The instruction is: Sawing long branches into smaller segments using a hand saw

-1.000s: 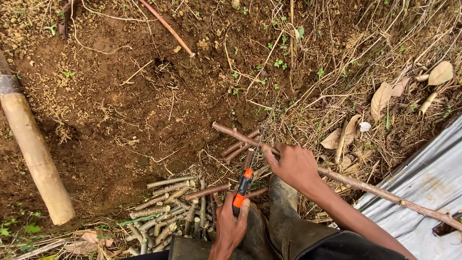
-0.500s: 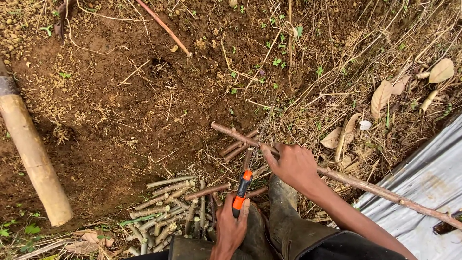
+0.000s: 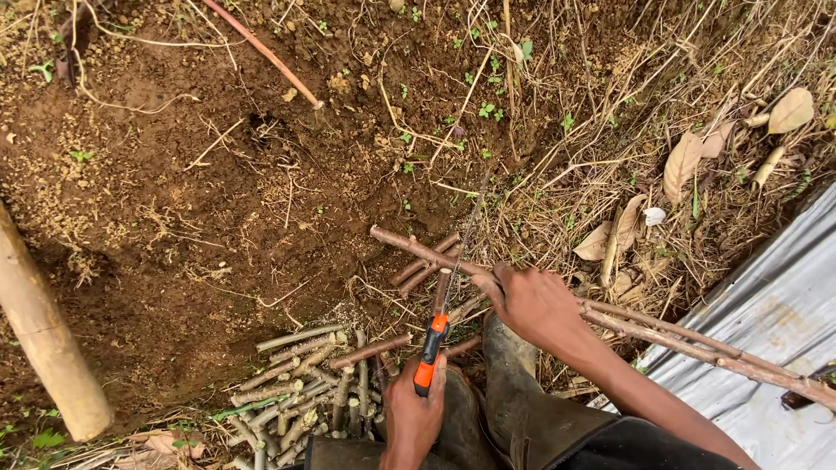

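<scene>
Head view: long knobbly brown stem (image 3: pixel 662 335)

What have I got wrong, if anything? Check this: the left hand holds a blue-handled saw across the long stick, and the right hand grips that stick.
Only the colour is wrong. In the head view the saw in the left hand has an orange handle, not blue. It does cross the long stick, which the right hand grips.

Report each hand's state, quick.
Left hand: closed around the orange-and-black handle of a small saw.
Right hand: closed on a long brown stem, pinning it near the blade.
</scene>
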